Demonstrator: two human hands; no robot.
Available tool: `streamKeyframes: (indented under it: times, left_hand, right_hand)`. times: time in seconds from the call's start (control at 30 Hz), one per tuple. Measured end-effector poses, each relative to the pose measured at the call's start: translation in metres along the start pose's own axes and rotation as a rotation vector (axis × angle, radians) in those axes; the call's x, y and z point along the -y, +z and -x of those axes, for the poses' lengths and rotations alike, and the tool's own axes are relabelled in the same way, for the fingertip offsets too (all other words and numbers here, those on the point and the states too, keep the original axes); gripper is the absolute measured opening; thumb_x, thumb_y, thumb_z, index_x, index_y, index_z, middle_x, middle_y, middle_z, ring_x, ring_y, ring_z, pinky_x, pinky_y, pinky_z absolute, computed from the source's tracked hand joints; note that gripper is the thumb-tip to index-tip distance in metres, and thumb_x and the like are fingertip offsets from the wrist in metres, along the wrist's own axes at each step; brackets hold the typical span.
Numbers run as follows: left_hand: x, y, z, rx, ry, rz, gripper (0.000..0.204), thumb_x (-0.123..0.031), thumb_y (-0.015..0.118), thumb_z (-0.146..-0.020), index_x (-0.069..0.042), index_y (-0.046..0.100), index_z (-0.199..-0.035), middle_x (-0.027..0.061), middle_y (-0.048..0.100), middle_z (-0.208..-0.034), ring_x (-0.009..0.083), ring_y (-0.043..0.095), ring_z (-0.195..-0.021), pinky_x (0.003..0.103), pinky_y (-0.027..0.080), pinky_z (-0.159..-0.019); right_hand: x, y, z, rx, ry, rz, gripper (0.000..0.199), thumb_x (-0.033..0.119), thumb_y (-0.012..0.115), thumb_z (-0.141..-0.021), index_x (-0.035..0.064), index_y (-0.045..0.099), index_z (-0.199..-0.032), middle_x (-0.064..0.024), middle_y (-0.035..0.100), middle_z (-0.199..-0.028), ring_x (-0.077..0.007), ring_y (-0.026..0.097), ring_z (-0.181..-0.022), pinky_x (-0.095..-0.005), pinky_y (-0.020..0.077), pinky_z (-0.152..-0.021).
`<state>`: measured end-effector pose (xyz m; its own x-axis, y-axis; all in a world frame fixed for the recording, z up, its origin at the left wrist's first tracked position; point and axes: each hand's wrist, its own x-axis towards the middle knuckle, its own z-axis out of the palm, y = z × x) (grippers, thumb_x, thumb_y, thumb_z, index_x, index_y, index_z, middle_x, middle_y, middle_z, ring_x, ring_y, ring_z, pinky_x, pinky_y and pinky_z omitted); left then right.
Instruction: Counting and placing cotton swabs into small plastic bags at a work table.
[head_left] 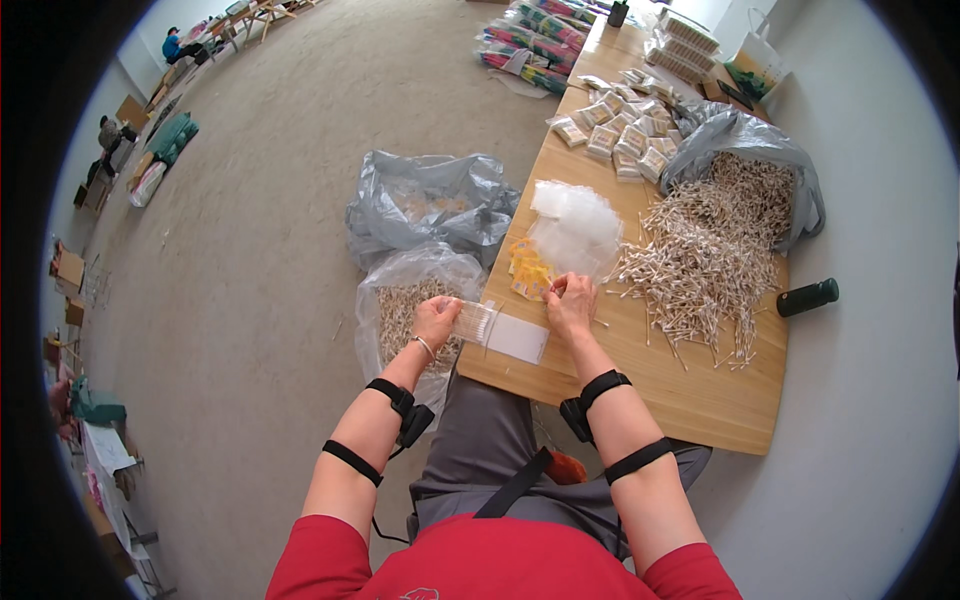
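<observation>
My left hand [437,318] is closed on a clear plastic bag of cotton swabs [473,322], held at the table's near left edge. Beside that bag lies a white rectangular card or box [517,338]. My right hand [571,303] is closed in a pinch at the edge of some small yellow cards [529,270]; its fingertips partly cover what they grip. Just beyond it spreads a stack of clear flat bags [577,228]. To the right, a large heap of loose cotton swabs [700,265] spills from a grey plastic bag [808,190].
Filled packets [630,135] cover the table's far part. On the floor at left stand a grey bag [425,180] and a clear bag of swabs [372,320]. A dark green bottle [807,298] is by the table's right edge. Colourful bundles [535,50] lie beyond.
</observation>
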<state>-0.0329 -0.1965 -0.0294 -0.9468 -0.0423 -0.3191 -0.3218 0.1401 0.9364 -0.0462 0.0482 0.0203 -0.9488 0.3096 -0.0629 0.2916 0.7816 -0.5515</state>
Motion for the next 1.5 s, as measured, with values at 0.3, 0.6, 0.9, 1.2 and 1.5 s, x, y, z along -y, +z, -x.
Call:
streamKeyframes:
  times: [0.3,0.6,0.9,1.2,1.5]
  left_hand:
    - [0.003,0.001,-0.001,-0.056,0.05,-0.033,0.021,-0.022,0.063,-0.085,-0.001,0.067,-0.085,0.0005,0.065,-0.072,0.0077,0.057,-0.064,0.025,0.046,-0.06]
    - [0.001,0.002,0.001,-0.051,0.074,0.006,0.017,-0.017,0.061,-0.088,-0.001,0.065,-0.086,-0.0022,0.062,-0.073,0.0053,0.053,-0.064,0.022,0.044,-0.058]
    - [0.007,0.001,-0.002,-0.062,0.081,-0.031,0.016,-0.017,0.062,-0.088,-0.002,0.065,-0.083,-0.0033,0.062,-0.071,0.004,0.051,-0.061,0.021,0.043,-0.056]
    - [-0.002,0.007,-0.001,-0.053,0.085,0.0,0.016,-0.017,0.061,-0.088,-0.002,0.065,-0.084,-0.0023,0.063,-0.072,0.0048,0.053,-0.062,0.022,0.043,-0.056]
    - [-0.003,0.003,0.002,-0.029,0.037,0.025,0.017,-0.017,0.06,-0.088,-0.001,0.065,-0.086,-0.0006,0.064,-0.075,0.0059,0.054,-0.065,0.023,0.044,-0.058]
  right_hand:
    - [0.0,-0.002,0.007,-0.147,-0.058,-0.399,0.024,0.01,0.071,-0.075,0.0049,0.057,-0.094,-0.0051,0.062,-0.07,-0.0199,0.062,-0.066,-0.0342,0.0493,-0.059]
    - [0.045,0.012,0.057,0.389,0.375,-0.886,0.022,0.004,0.073,-0.075,0.0002,0.055,-0.087,-0.0076,0.063,-0.07,-0.0124,0.059,-0.052,-0.0238,0.045,-0.041]
    - [0.06,0.032,0.07,0.294,0.479,-0.876,0.019,0.003,0.07,-0.078,-0.0007,0.053,-0.085,-0.0105,0.063,-0.074,-0.0166,0.065,-0.055,-0.0261,0.0531,-0.042]
    - [0.062,0.057,0.07,0.172,0.412,-0.673,0.02,0.018,0.071,-0.08,0.0038,0.057,-0.078,-0.0076,0.06,-0.057,-0.0124,0.053,-0.043,-0.0265,0.038,-0.035]
    - [0.063,0.061,0.074,0.275,0.421,-0.672,0.024,0.024,0.065,-0.085,0.0028,0.062,-0.074,-0.0083,0.063,-0.061,-0.0109,0.054,-0.044,-0.0275,0.0431,-0.041]
